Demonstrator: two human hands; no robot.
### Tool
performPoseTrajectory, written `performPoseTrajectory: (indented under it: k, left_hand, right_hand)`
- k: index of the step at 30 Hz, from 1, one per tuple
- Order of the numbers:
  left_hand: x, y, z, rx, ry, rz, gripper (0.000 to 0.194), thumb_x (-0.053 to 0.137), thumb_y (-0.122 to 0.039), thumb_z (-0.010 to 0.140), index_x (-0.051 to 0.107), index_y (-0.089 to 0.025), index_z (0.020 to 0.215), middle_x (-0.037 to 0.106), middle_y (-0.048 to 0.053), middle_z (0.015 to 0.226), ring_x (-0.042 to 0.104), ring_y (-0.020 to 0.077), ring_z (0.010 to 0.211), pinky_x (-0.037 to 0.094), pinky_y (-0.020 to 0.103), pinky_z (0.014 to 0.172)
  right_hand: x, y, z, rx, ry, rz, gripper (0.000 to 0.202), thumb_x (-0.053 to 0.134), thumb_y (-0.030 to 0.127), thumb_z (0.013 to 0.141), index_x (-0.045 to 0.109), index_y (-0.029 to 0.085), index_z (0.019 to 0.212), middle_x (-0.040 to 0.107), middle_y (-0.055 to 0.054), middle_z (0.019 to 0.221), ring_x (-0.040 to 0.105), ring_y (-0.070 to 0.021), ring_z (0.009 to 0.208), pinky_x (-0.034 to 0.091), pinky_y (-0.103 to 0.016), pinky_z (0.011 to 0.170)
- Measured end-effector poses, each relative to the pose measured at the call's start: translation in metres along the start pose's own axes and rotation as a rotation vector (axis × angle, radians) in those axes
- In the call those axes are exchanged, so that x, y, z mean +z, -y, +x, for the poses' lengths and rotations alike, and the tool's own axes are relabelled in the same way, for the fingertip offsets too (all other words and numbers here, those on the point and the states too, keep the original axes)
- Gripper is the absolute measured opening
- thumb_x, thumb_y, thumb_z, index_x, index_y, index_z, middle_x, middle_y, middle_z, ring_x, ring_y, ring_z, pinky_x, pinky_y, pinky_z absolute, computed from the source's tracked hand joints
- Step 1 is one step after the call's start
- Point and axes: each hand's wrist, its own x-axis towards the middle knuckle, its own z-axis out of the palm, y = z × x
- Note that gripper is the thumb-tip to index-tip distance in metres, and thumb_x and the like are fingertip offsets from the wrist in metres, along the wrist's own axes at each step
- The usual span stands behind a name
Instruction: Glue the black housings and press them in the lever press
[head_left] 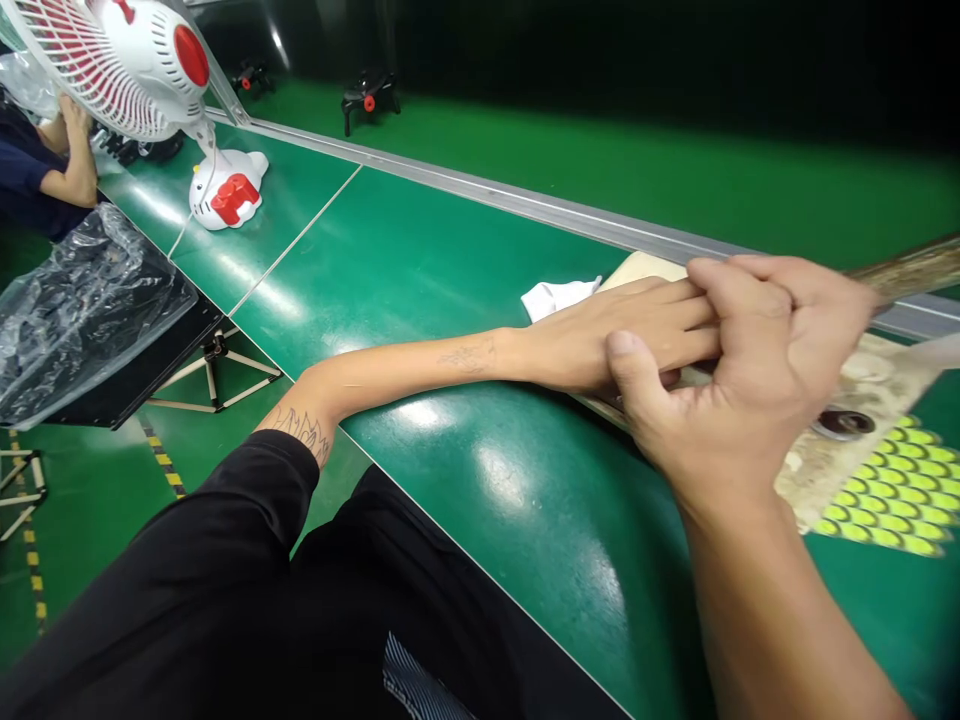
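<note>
My left hand (630, 330) reaches across from the left, palm down, over a stained beige board (892, 375). Its fingers are drawn together, and their tips disappear behind my right hand. What they hold, if anything, is hidden. My right hand (757, 360) is closed, thumb and fingers bent toward my left hand. A worn wooden handle (915, 265) sticks out behind its knuckles to the upper right; the working end is out of sight. Below it on the board stands a small round pot (844, 424) with dark contents. Overlapping yellow-green pieces (900, 485) with dark curved edges lie in rows alongside.
A white cloth (559, 298) lies by my left wrist. On the green table (420, 260) stands a white-and-red fan (225, 190). A metal rail (480, 185) runs along the back. Clear plastic (90, 300) covers something at left, near another person's arm (71, 165).
</note>
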Motion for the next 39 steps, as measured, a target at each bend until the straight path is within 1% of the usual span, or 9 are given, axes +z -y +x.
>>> performPoseTrajectory:
  k: [4,10,14,18,22,25,27,32,39]
  left_hand:
    - [0.005,0.002,0.001,0.026,-0.049,-0.075,0.035,0.048,-0.025,0.11,0.069,-0.025,0.137,0.067,0.006,0.141,0.061,0.0294,0.128,0.057,0.046,0.104]
    - [0.003,0.003,0.0,0.017,-0.037,-0.115,0.032,0.049,-0.023,0.109,0.069,-0.02,0.134,0.068,0.008,0.139,0.062,0.0286,0.127,0.056,0.044,0.102]
    - [0.007,0.005,0.001,0.029,-0.083,-0.136,0.033,0.046,-0.024,0.11,0.07,-0.018,0.131,0.068,0.01,0.136,0.063,0.0288,0.124,0.057,0.046,0.1]
    - [0.008,0.005,0.001,0.019,-0.064,-0.14,0.03,0.049,-0.025,0.109,0.072,-0.022,0.128,0.068,0.008,0.138,0.062,0.0279,0.126,0.056,0.045,0.104]
    - [0.007,0.003,-0.002,0.008,-0.092,-0.133,0.034,0.044,-0.025,0.111,0.074,-0.017,0.123,0.068,0.011,0.138,0.062,0.0279,0.127,0.055,0.045,0.104]
    - [0.011,0.005,-0.001,0.011,-0.109,-0.147,0.038,0.041,-0.026,0.112,0.074,-0.016,0.126,0.069,0.013,0.134,0.062,0.0276,0.126,0.056,0.044,0.104]
    - [0.014,0.006,0.001,0.02,-0.116,-0.157,0.039,0.04,-0.026,0.111,0.074,-0.017,0.129,0.069,0.013,0.135,0.063,0.028,0.125,0.057,0.045,0.103]
    - [0.016,0.007,0.001,0.028,-0.114,-0.143,0.034,0.049,-0.026,0.109,0.075,-0.021,0.13,0.069,0.012,0.137,0.065,0.03,0.124,0.057,0.048,0.104]
    - [0.009,0.005,-0.003,0.024,-0.127,-0.153,0.031,0.048,-0.019,0.11,0.075,-0.013,0.124,0.07,0.015,0.139,0.064,0.0279,0.127,0.055,0.043,0.105]
  right_hand:
    - [-0.002,0.003,0.001,0.014,0.037,-0.003,0.07,0.069,0.055,0.088,0.061,0.024,0.15,0.064,-0.017,0.133,0.065,-0.0425,0.122,0.054,-0.066,0.1]
    - [-0.002,0.007,0.002,0.029,0.016,-0.007,0.067,0.069,0.054,0.088,0.064,0.022,0.146,0.064,-0.018,0.133,0.066,-0.0417,0.121,0.055,-0.064,0.1]
    - [-0.002,0.006,0.002,0.016,0.013,-0.024,0.066,0.068,0.053,0.088,0.064,0.02,0.145,0.064,-0.019,0.132,0.066,-0.0411,0.121,0.055,-0.063,0.1]
    - [-0.004,0.006,0.002,0.017,0.046,-0.035,0.067,0.067,0.053,0.089,0.06,0.023,0.149,0.064,-0.017,0.134,0.066,-0.0402,0.123,0.055,-0.062,0.101]
    - [-0.004,0.007,0.002,0.026,0.042,-0.012,0.067,0.068,0.055,0.09,0.061,0.023,0.148,0.063,-0.018,0.134,0.065,-0.0421,0.123,0.055,-0.065,0.101]
    - [-0.004,0.008,0.002,0.023,0.042,-0.008,0.067,0.068,0.055,0.091,0.062,0.02,0.147,0.063,-0.02,0.135,0.065,-0.0425,0.122,0.054,-0.064,0.1]
    - [-0.005,0.008,0.003,0.025,0.041,-0.019,0.066,0.068,0.056,0.092,0.062,0.021,0.147,0.064,-0.019,0.135,0.066,-0.0412,0.123,0.055,-0.063,0.101]
    - [-0.005,0.009,0.002,0.035,0.057,-0.031,0.066,0.068,0.055,0.092,0.06,0.023,0.149,0.063,-0.017,0.137,0.065,-0.0392,0.125,0.055,-0.062,0.102]
    - [-0.004,0.011,0.003,0.049,0.027,-0.002,0.063,0.068,0.054,0.093,0.063,0.021,0.146,0.064,-0.018,0.135,0.064,-0.0401,0.124,0.054,-0.062,0.103]
